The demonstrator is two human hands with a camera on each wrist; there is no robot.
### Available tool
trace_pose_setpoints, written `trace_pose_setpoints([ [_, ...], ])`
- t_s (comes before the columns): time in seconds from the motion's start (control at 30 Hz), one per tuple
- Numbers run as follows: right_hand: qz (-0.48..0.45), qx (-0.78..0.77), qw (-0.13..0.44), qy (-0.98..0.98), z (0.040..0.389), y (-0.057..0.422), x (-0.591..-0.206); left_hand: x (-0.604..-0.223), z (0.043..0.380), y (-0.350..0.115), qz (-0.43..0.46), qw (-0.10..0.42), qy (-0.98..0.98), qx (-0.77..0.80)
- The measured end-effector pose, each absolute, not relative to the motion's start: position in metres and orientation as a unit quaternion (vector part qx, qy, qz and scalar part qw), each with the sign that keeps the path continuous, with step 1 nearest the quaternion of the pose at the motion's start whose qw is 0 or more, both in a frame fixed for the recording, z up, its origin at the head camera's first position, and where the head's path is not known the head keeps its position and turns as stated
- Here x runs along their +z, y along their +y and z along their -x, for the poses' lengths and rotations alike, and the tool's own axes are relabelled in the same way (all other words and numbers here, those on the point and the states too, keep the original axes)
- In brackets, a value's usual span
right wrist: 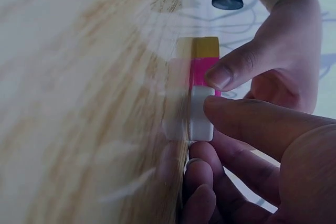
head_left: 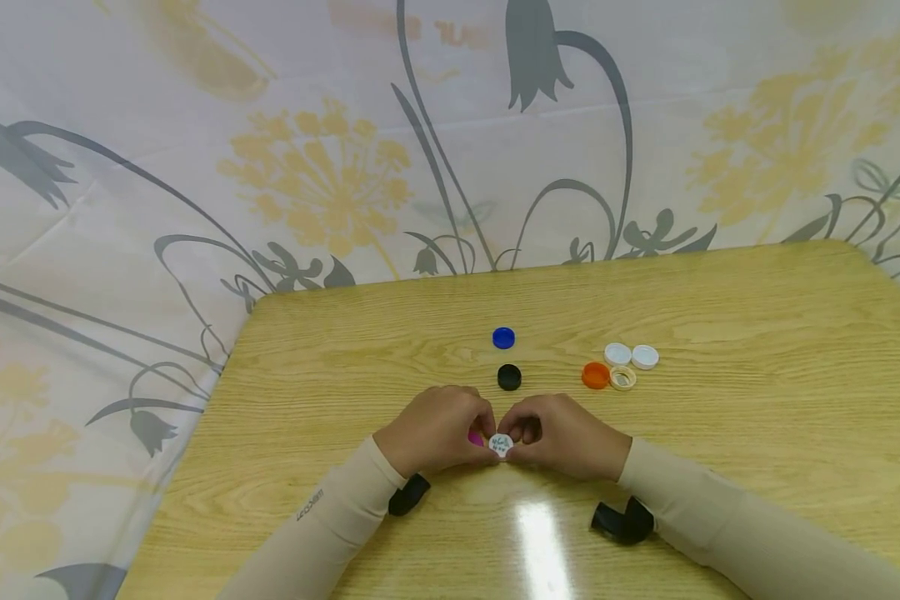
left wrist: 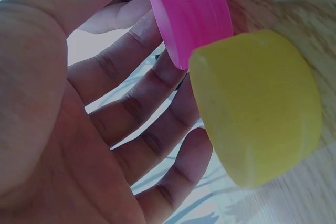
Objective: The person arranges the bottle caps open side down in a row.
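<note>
A white bottle cap [head_left: 501, 444] with dark handwriting on its top lies flat on the wooden table between both hands. My left hand [head_left: 442, 429] pinches its left side, thumb in front and index finger behind. On the other side, my right hand [head_left: 566, 437] holds it between thumb and fingers. Against the white cap stands a pink bottle cap [left wrist: 191, 17], partly hidden by the left hand in the head view. Beyond it in the row is a yellow bottle cap [left wrist: 257, 108], beside the left fingertips and hidden in the head view.
Farther back lie a blue cap [head_left: 503, 337] and a black cap [head_left: 509, 377]. To the right, an orange cap [head_left: 596, 375], a cream ring-like cap [head_left: 622, 378] and two white caps [head_left: 618, 354] form a cluster. A flower-patterned cloth [head_left: 450, 167] hangs behind the table.
</note>
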State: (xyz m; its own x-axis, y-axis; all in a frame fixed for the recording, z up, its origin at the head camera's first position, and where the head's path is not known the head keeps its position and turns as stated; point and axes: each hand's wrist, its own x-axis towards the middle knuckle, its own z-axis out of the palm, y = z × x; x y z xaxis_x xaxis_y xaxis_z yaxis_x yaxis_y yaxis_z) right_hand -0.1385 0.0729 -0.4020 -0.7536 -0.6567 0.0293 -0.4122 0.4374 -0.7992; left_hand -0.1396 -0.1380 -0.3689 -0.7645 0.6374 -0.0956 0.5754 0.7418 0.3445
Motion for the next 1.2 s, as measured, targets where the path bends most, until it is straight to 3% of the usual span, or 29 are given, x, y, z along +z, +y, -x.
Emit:
trace_pose_setpoints([
  [0.73,0.319,-0.415,0.143,0.840,0.138,0.072,-0.404,-0.370,0.138,-0.140,-0.342,0.083,0.925,0.141],
  [1.2,0.303,-0.435,0.169,0.831,0.141,0.077,-0.402,-0.362,0.147,-0.149,-0.317,0.139,0.921,0.182],
])
